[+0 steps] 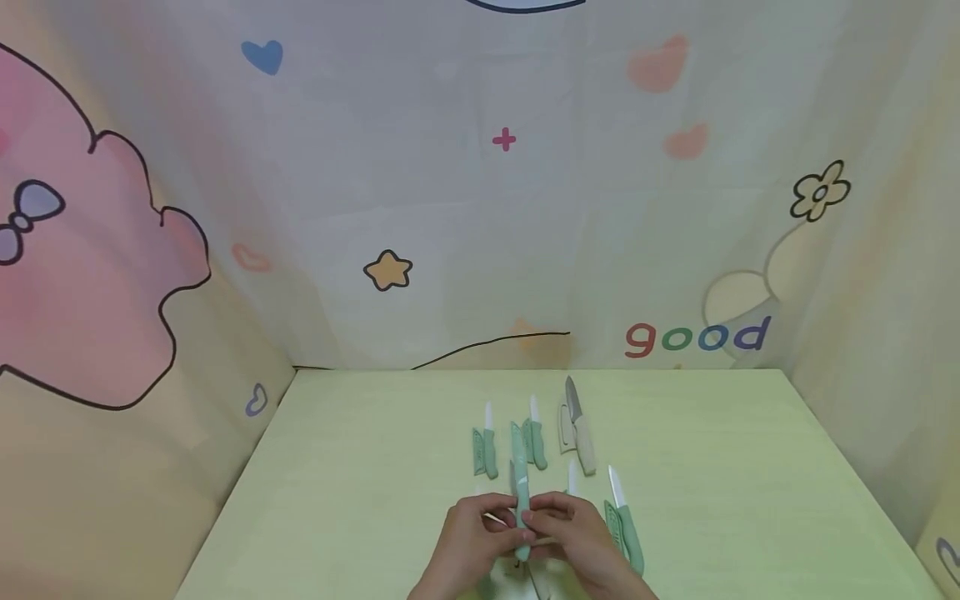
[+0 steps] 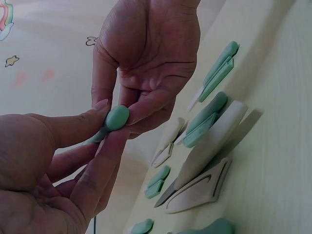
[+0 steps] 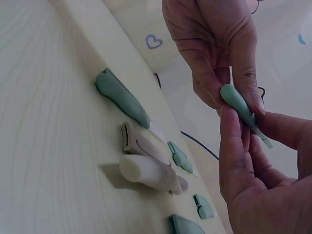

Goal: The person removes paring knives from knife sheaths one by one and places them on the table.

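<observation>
Both hands hold one green-handled knife (image 1: 522, 517) upright, its tip end pointing away from me. Along its upper part runs a green sheath. My left hand (image 1: 476, 537) pinches the handle from the left between thumb and fingers. From the other side, the thumb and fingers of my right hand (image 1: 570, 529) pinch the same handle. The rounded butt of the handle (image 2: 117, 117) faces the left wrist camera. Below the hands on the table lies a large beige-handled knife (image 2: 212, 141) beside its beige sheath (image 2: 202, 190), mostly hidden in the head view.
On the pale green table (image 1: 345, 467), green knives (image 1: 490, 457) (image 1: 538, 450) lie with sheaths beside them. Farther right are a beige knife (image 1: 585, 450) with its sheath (image 1: 566, 429), and a green knife (image 1: 630, 533). My hands partly hide others. A printed curtain (image 1: 450, 208) hangs behind.
</observation>
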A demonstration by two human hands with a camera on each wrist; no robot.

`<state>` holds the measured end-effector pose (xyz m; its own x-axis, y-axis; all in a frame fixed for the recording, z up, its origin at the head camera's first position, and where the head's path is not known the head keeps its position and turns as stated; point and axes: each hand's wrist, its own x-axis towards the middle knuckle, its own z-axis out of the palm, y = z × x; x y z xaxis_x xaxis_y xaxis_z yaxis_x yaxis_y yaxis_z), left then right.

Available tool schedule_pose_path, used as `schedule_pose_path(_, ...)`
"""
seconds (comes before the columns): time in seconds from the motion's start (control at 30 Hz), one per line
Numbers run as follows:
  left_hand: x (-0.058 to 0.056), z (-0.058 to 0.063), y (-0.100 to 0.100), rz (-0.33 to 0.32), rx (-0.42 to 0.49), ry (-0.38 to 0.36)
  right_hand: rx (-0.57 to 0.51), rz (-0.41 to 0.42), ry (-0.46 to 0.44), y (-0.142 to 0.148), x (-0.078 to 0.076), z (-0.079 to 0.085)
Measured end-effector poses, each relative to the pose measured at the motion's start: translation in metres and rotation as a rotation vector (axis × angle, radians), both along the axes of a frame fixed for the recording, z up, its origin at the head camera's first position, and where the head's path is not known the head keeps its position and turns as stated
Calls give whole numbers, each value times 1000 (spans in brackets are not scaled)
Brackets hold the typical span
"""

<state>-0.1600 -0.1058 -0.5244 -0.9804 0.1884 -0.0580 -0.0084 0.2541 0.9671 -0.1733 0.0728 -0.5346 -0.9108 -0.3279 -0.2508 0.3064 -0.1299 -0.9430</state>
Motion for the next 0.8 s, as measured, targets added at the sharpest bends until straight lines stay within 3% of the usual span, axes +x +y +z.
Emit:
schedule_pose_path(0.23, 1, -4, 10, -66, 85, -94, 27, -9, -25, 15, 8, -3)
schedule_pose_path(0.43, 2, -5, 16, -86, 119, -114, 27, -36, -23, 22, 12, -4)
schedule_pose_path(0.8, -1, -5, 24, -109, 152, -154, 26, -14, -7, 31, 17, -6)
